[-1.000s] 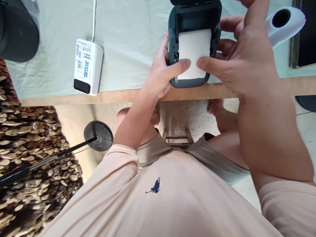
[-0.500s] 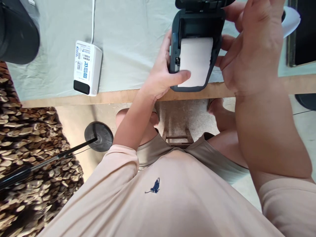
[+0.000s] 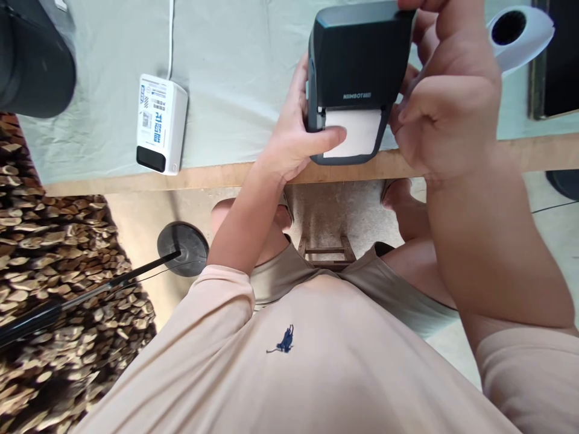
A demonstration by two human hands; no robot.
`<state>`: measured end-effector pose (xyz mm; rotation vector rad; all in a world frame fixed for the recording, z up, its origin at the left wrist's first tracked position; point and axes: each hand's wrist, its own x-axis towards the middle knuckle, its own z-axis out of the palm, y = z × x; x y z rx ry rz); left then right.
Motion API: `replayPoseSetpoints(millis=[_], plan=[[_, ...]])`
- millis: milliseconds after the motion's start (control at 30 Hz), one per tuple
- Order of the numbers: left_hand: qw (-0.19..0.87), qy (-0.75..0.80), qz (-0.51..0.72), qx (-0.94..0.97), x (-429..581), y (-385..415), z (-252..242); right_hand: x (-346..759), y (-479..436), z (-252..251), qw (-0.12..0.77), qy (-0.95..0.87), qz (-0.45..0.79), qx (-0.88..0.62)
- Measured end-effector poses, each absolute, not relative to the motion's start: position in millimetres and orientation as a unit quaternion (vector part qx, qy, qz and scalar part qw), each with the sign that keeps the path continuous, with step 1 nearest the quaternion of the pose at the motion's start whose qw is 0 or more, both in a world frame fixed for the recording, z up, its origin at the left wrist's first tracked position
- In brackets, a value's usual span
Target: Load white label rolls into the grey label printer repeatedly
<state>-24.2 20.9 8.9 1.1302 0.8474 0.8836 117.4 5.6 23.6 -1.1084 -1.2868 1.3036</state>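
A dark label printer (image 3: 362,60) marked NIIMBOT is held up over the table's front edge, its lid down over the paper bay. From beneath the lid a strip of white label paper (image 3: 359,135) sticks out toward me. My left hand (image 3: 303,126) grips the printer's left side, its thumb pressing the paper strip down. Along the printer's right side is my right hand (image 3: 446,90), fingers curled against the body and one at the lid's upper right corner. Part of that hand's grip is hidden behind the printer.
On the pale green tablecloth (image 3: 235,72) lies a white device (image 3: 160,126) with a cable (image 3: 170,36). A white object with a dark round opening (image 3: 509,27) and a black flat panel (image 3: 561,57) are at right. A black container (image 3: 36,60) stands at left; a stand base (image 3: 183,248) is below.
The printer's lid, which stood raised with the paper bay exposed, has swung down over it. My right hand has shifted slightly left with it. My left thumb stays on the paper.
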Motion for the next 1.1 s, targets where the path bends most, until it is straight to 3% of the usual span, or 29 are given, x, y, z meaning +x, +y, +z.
replayPoseSetpoints(millis=[433,567,667,767,833,900,967,1033,1100], plan=[[0.765,0.29,0.452,0.357,-18.7,17.5,13.5,104.4,3.0,4.7,0.5,-0.521,0.564,-0.4],[0.829,0.309,0.465,-0.041,-25.8,18.7,5.0,111.0,4.9,1.4,0.478,-0.54,0.564,-0.401],[0.746,0.385,0.445,-0.312,-38.5,22.5,-12.4,113.3,5.8,1.4,0.471,-0.548,0.561,-0.404],[0.712,0.471,0.436,-0.283,-40.6,22.8,-15.4,112.6,6.3,0.5,0.471,-0.553,0.557,-0.402],[0.741,0.482,0.438,-0.165,-33.1,20.5,-4.9,111.5,6.4,-1.6,0.477,-0.555,0.551,-0.401],[0.805,0.393,0.444,0.016,-23.9,18.4,8.0,110.8,6.2,-4.3,0.483,-0.556,0.543,-0.404],[0.827,0.309,0.468,0.047,-19.7,17.9,13.2,110.9,5.7,-6.1,0.483,-0.559,0.534,-0.411],[0.829,0.291,0.459,-0.132,-24.1,19.4,5.3,111.4,4.9,-6.3,0.472,-0.57,0.522,-0.423],[0.745,0.292,0.457,-0.389,-34.9,21.6,-12.5,111.8,4.2,-5.2,0.446,-0.595,0.51,-0.433]])
